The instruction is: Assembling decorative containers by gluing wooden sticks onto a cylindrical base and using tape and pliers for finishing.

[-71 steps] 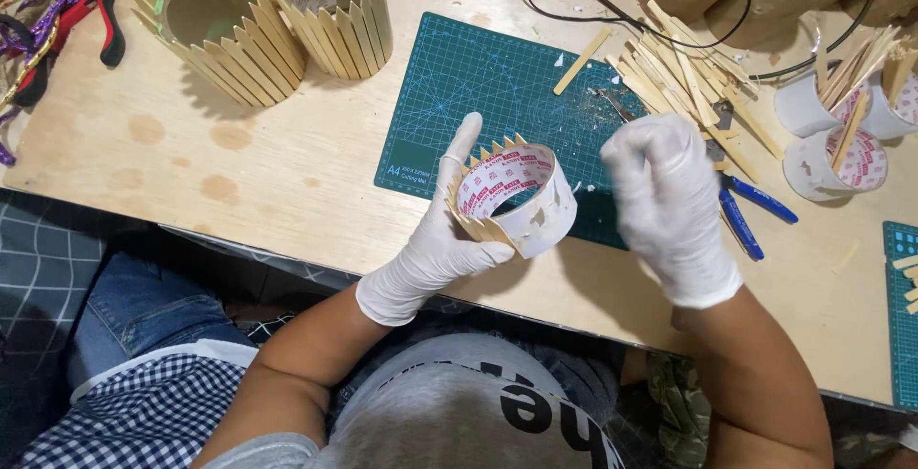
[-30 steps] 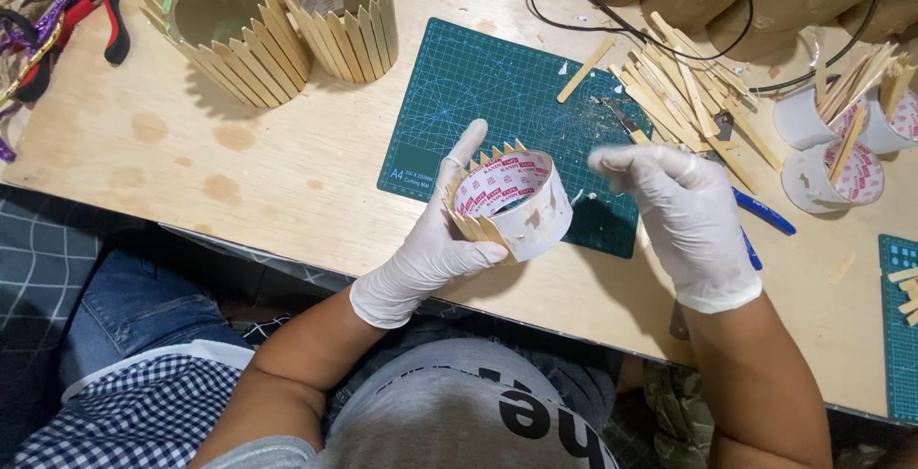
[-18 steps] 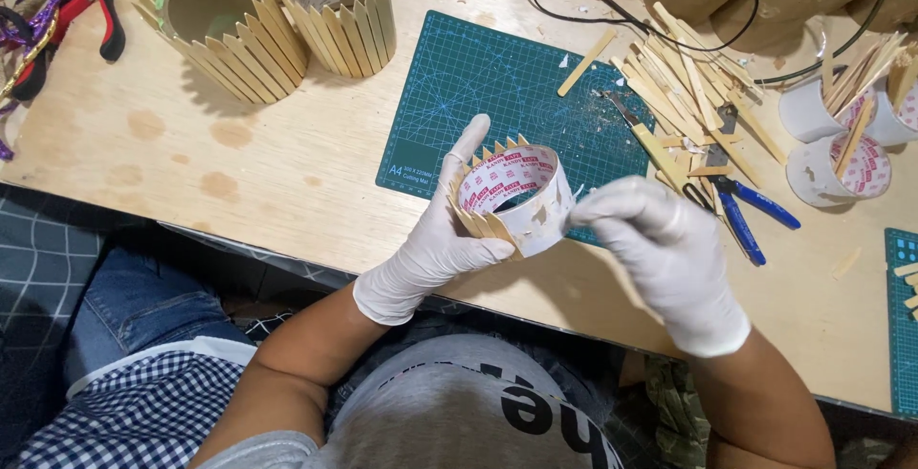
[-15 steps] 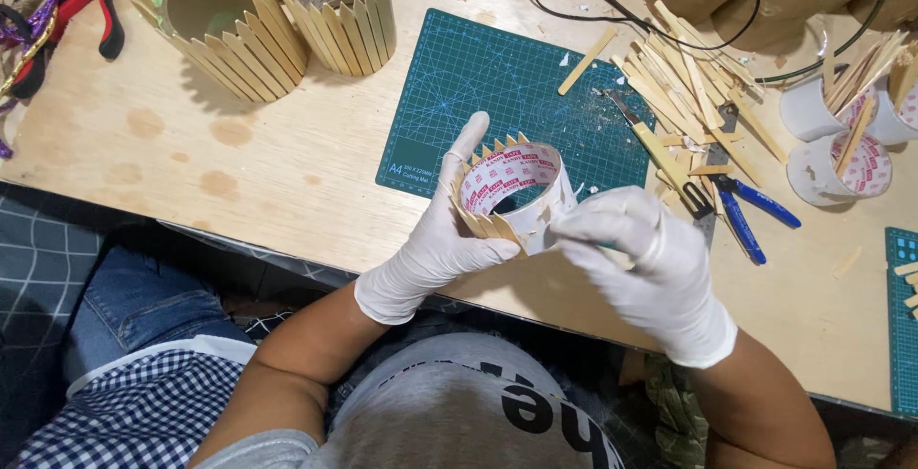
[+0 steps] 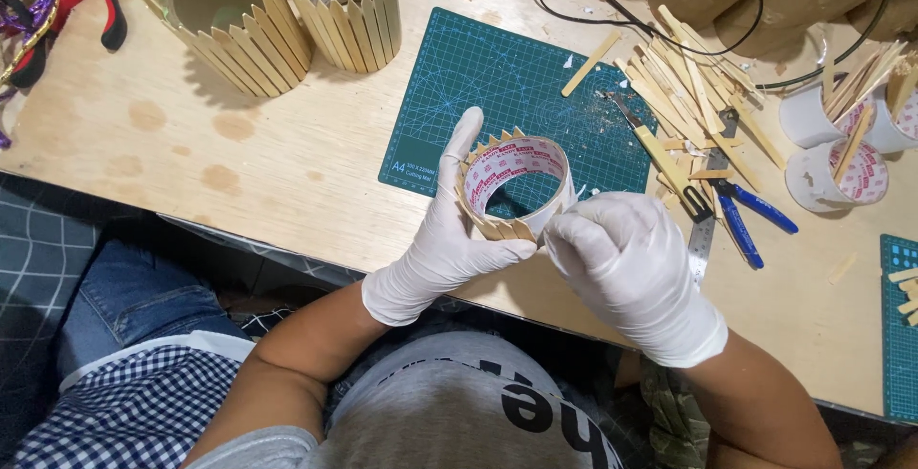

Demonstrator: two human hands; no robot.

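A tape roll [image 5: 516, 187] sits just below the middle of the frame, held up above the lower edge of the green cutting mat [image 5: 497, 77]; flat wooden sticks with pointed tips line its left and lower outer wall. The left hand [image 5: 445, 239], in a white glove, has its grip closed round that stick-covered side, forefinger stretched up along the outside and thumb across the bottom. The gloved right hand [image 5: 631, 268] is curled at the roll's lower right edge, fingertips pinched together against the rim; what they pinch is too small to tell.

To the right of the mat lies a loose heap of wooden sticks [image 5: 684, 77], with blue-handled pliers [image 5: 751, 220] and a metal ruler [image 5: 701, 239] below it. At the right edge stand white cups [image 5: 832, 158] holding more sticks. At the upper left of the pale wooden surface [image 5: 191, 144] stand two stick-clad cylinders [image 5: 287, 10].
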